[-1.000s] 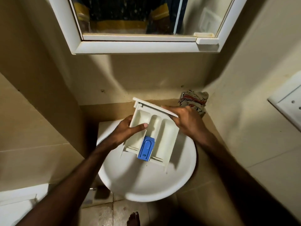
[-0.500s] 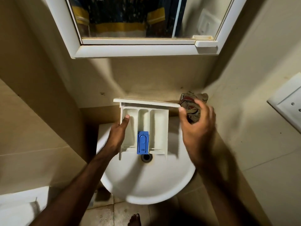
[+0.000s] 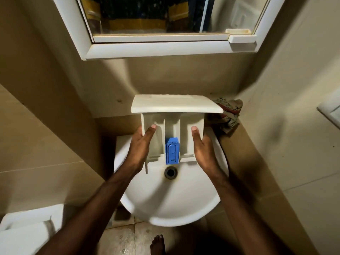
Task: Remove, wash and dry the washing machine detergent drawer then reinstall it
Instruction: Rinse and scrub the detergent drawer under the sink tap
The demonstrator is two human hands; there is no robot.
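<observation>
Head view. Left hand (image 3: 140, 146) and right hand (image 3: 203, 149): each grasps a side wall of the detergent drawer (image 3: 173, 126), thumbs hooked inside the outer compartments. Drawer: white, held above the sink (image 3: 171, 205), front panel farthest from the person; blue insert (image 3: 172, 153) in the middle compartment, over the drain (image 3: 171, 172). Patterned cloth (image 3: 229, 115): on the ledge, right of the drawer. Mirror cabinet (image 3: 165, 46): above.

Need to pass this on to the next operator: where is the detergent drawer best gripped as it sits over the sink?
By its two long side walls, one hand from each side, as the left hand and right hand do now on the detergent drawer. The front panel overhangs, and the blue insert fills the middle.
</observation>
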